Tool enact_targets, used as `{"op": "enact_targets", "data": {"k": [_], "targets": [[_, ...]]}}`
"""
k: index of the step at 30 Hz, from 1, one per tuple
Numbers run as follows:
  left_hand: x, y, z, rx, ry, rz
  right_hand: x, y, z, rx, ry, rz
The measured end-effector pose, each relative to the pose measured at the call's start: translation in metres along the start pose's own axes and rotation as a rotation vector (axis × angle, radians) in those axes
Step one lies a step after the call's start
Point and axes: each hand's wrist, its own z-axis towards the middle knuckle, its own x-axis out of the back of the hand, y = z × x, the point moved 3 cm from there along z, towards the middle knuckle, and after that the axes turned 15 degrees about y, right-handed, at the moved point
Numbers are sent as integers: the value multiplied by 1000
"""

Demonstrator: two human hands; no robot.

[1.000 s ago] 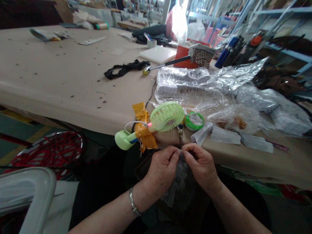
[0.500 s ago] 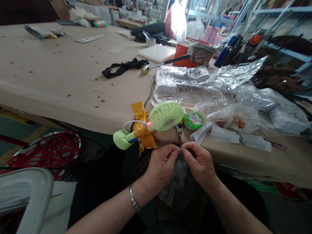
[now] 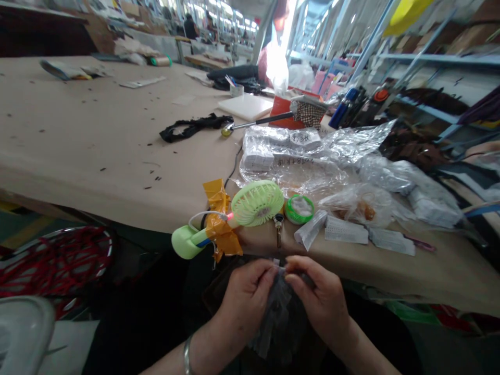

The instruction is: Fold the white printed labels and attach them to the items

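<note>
At the table's front edge, my left hand [image 3: 246,294] is closed, thumb and forefinger pinching a small pale strip [image 3: 276,263]. My right hand [image 3: 322,297] is just right of it, thumb and forefinger slightly apart, with nothing visible between the tips. Below and between the hands hangs a bunch of greyish, see-through strips [image 3: 279,325], partly hidden by them. A thin metal rod with a dark knob [image 3: 278,224] sticks out at the table edge just beyond my fingers.
A light green fan [image 3: 258,203] is fixed with brown tape [image 3: 222,234] at the edge. Beside it stand a green-rimmed tub of white stuff [image 3: 299,209] and printed label stacks [image 3: 346,230]. Plastic-wrapped bundles [image 3: 281,148] lie behind. A red-laced round frame [image 3: 58,265] is lower left.
Both hands appear lower and farther from the metal rod. My right fingertips have come apart from the left ones. The view has tilted upward, showing more of the room.
</note>
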Motion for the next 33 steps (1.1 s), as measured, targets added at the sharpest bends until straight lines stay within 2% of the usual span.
{"op": "enact_targets", "data": {"k": [2,4,8,10,13,16,19,26,33], "targets": [[0,-11,-3,-1,-20,45,13,-2,3,95,35,-42],[2,-24,-4,-5,18,104,27,3,11,158,96,-112],[3,-45,-9,15,17,180,60,28,38,248,224,-311],[2,-53,-14,14,-18,197,74,43,52,274,236,-440],[2,-62,-21,21,-56,225,88,64,67,277,181,-648],[-2,-66,-27,22,-85,236,90,78,74,237,129,-761],[-7,-65,-30,-6,-119,206,86,84,75,225,103,-774],[-10,-61,-33,-1,-112,159,84,93,80,157,52,-649],[-13,-66,-37,59,-141,148,86,89,78,137,46,-596]]}}
